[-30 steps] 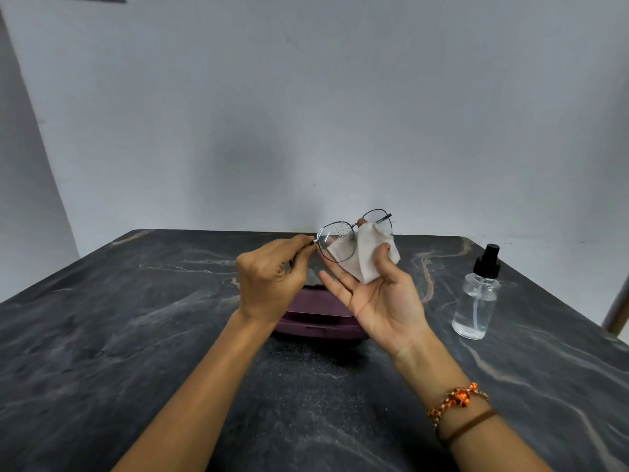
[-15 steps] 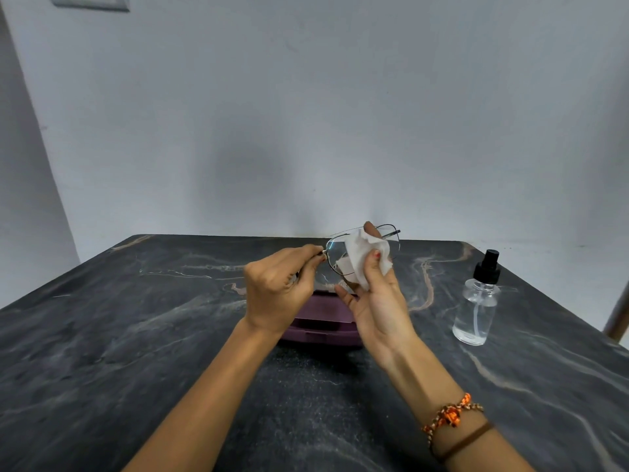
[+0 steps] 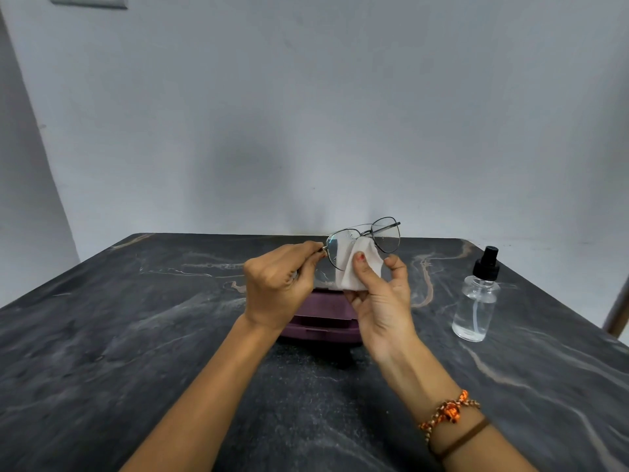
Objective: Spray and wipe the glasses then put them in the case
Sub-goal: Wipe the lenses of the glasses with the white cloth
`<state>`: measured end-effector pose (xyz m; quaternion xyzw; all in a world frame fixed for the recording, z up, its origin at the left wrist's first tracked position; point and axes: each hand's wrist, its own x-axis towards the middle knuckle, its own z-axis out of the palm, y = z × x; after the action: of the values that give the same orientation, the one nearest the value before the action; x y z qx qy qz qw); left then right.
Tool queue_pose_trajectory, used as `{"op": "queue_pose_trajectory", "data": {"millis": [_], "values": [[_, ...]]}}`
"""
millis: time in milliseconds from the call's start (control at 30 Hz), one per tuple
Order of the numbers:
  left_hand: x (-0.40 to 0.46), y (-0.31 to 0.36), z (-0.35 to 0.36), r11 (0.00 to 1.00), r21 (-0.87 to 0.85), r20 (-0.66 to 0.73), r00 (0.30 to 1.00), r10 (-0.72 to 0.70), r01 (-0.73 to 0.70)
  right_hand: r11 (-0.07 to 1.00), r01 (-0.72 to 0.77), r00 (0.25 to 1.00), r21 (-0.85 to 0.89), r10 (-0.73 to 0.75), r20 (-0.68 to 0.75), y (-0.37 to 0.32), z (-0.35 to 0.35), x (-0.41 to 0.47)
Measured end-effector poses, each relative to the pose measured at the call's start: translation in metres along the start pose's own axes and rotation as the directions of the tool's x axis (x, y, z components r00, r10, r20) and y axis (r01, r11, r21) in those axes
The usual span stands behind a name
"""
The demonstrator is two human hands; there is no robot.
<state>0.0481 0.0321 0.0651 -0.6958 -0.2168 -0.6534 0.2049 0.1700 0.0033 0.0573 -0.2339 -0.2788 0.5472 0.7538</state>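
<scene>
Thin dark metal-framed glasses [image 3: 386,235] are held up above the table's middle. My left hand [image 3: 279,284] pinches the frame's left corner at the hinge. My right hand [image 3: 379,294] grips a white wipe [image 3: 354,267], thumb pressing it on the left lens; the right lens shows bare with droplets. A purple glasses case [image 3: 320,323] lies on the table under both hands, largely hidden by them. A clear spray bottle [image 3: 476,298] with a black nozzle stands upright to the right.
The dark marbled table [image 3: 136,318] runs to a grey wall at the back. A brown strip [image 3: 617,308] shows at the far right edge beyond the table.
My right hand has slid the wipe lower on the left lens, with thumb on front and fingers spread behind. The right lens shows more fully. My left hand's grip is unchanged.
</scene>
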Motion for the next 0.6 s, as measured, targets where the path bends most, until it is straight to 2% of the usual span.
{"op": "queue_pose_trajectory", "data": {"millis": [133,300,600], "values": [[0.000,0.003,0.001,0.999,-0.022,0.027,0.999,0.030,-0.029,0.994,-0.070,0.997,0.079,0.073,-0.028,-0.003,0.002,-0.001],[-0.002,0.011,0.006,0.992,-0.058,0.089,0.989,0.114,-0.109,0.970,-0.174,0.985,0.171,0.170,0.037,-0.008,0.005,-0.003],[0.002,0.007,0.000,0.995,-0.029,0.078,0.992,0.096,-0.094,0.969,-0.208,0.972,0.134,0.189,0.142,-0.014,0.008,-0.004]]}}
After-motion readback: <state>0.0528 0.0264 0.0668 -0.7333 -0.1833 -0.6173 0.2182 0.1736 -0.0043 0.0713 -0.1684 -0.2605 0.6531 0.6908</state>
